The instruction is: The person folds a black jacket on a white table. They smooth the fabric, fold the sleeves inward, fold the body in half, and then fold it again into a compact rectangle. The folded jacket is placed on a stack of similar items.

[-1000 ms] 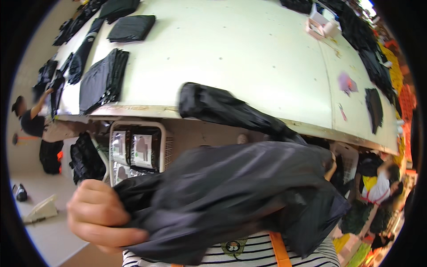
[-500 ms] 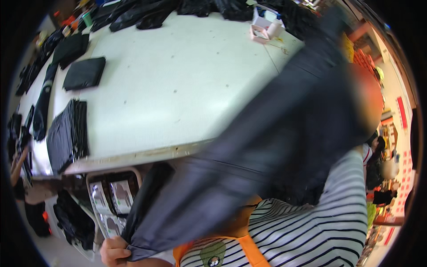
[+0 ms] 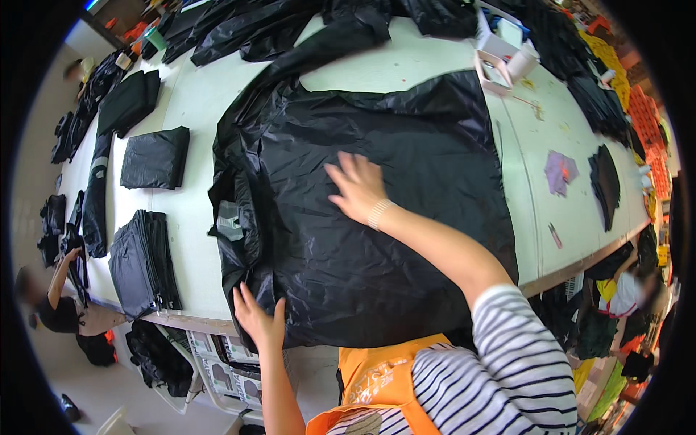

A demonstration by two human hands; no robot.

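A shiny black garment [image 3: 406,254] lies spread over the white table in front of me, creased, with its near edge at the table's front. What looks like a sleeve [image 3: 319,54] stretches from its far left corner. A small pale label or clear patch [image 3: 230,221] shows among the bunched folds on its left side. My right hand [image 3: 360,190] rests on or just over the middle of the cloth, fingers spread. Near the front left corner, my left hand [image 3: 261,319] touches the garment with its fingers stretched out. Neither hand grips anything.
Left on the table [image 3: 196,210] are a stack of folded black garments [image 3: 141,261] and a folded black piece [image 3: 154,158]. White and pink boxes [image 3: 494,70] stand far right. Purple cloth [image 3: 560,172] and small snips [image 3: 554,235] lie right. Other people work on both sides.
The garment, swung through the air and held at its near left corner by my left hand, now lies flat on the table. Both hands have let go and lie spread on it.
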